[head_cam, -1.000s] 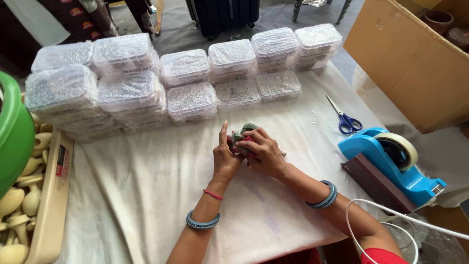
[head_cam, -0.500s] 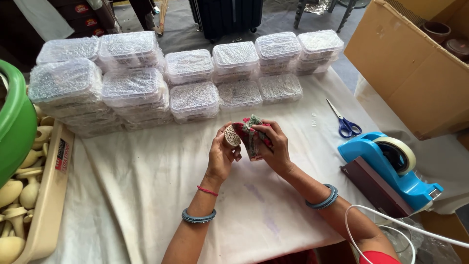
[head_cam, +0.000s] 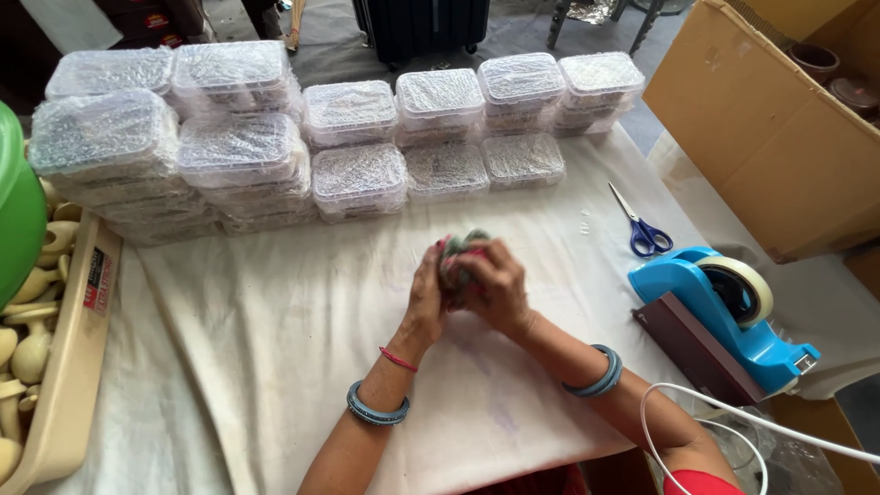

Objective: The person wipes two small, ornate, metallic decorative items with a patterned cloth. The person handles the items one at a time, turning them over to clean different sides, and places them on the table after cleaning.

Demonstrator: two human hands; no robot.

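— Holding what, those hands?
— The left hand (head_cam: 426, 298) and right hand (head_cam: 495, 289) are pressed together, clamped around a small green and pink bundle (head_cam: 461, 252) above the white cloth (head_cam: 293, 330).
— And around them?
— Stacked clear plastic boxes (head_cam: 357, 174) behind, blue scissors (head_cam: 644, 229) and a blue tape dispenser (head_cam: 724, 307) to the right, a beige tray (head_cam: 64, 394) far left.

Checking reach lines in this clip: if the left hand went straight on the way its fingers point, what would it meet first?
The left hand points up-table, away from the person. Beyond bare cloth, it would probably first meet the front row of clear lidded boxes, though depth from this one view is uncertain.
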